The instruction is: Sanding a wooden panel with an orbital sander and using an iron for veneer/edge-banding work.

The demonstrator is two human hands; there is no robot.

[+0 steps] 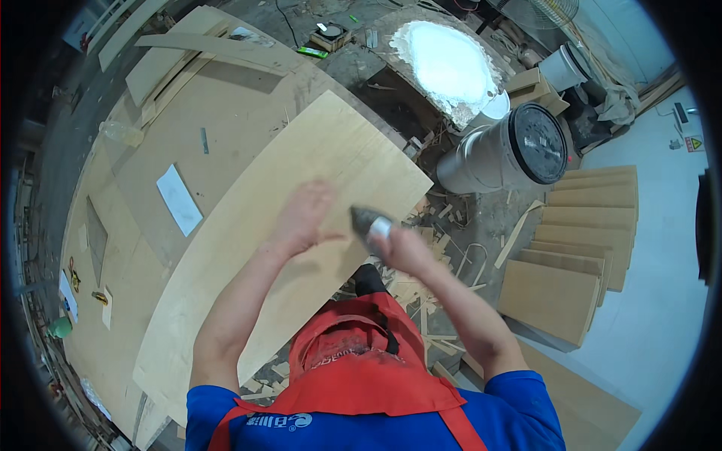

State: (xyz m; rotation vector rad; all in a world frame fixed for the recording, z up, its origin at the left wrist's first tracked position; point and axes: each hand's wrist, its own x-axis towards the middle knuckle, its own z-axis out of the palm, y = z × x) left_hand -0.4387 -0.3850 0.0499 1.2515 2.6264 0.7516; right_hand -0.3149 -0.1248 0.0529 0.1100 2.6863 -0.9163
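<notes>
A large pale plywood panel (331,150) with one curved edge lies on the worktable in front of me. My left hand (304,218) is over its middle, blurred, with the fingers stretched out and the thumb apart. Nothing shows in it, and I cannot tell whether it touches the wood. My right hand (404,248) is closed around a dark, pointed tool (363,222) with a white part by the fingers. This tool is at the panel's right edge, its tip toward the far left. Blur hides its exact kind.
A lidded bucket (489,154) and a stand topped with white material (444,64) are beyond the panel. Brown boards (560,293) lean against the right wall. Wood offcuts (429,301) litter the floor. A white sheet (179,199) and curved strips (218,49) lie on the worktable (226,135).
</notes>
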